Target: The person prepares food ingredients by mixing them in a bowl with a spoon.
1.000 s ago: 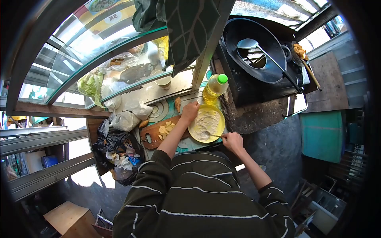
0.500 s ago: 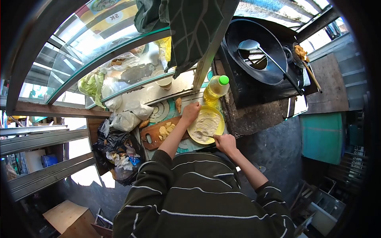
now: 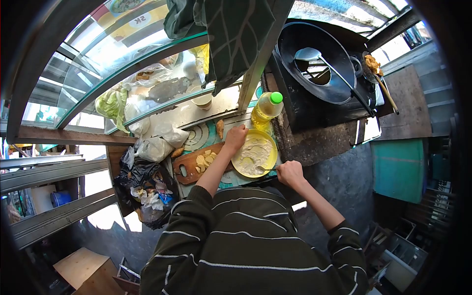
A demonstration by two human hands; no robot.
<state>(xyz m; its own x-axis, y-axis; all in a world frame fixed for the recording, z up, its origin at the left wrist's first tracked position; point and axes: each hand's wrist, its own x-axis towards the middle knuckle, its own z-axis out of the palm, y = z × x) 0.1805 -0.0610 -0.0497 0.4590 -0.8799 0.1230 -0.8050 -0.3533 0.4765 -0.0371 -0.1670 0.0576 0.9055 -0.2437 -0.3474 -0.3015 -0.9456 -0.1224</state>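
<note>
A yellow bowl (image 3: 273, 158) holds a pale, thick batter (image 3: 254, 153). My left hand (image 3: 237, 138) is closed on the bowl's upper left rim. My right hand (image 3: 290, 173), to the right of the bowl, is closed round the handle of a spoon (image 3: 266, 169), whose tip lies in the batter near the lower rim. Left of the bowl, partly under my left forearm, a wooden cutting board (image 3: 188, 173) carries several pale slices (image 3: 204, 160). Just above the bowl stands an oil bottle (image 3: 266, 109) with a green cap.
A black wok (image 3: 319, 69) with a ladle (image 3: 309, 54) sits on the stove at the upper right. Beside it a strainer holds fried pieces (image 3: 372, 64). Plastic bags (image 3: 156, 147) lie left of the board. A glass-fronted case (image 3: 147, 64) and hanging cloth (image 3: 236, 44) rise above.
My right hand has moved right and slightly up with the spoon, whose tip has shifted right through the batter. My left hand has stayed on the rim.
</note>
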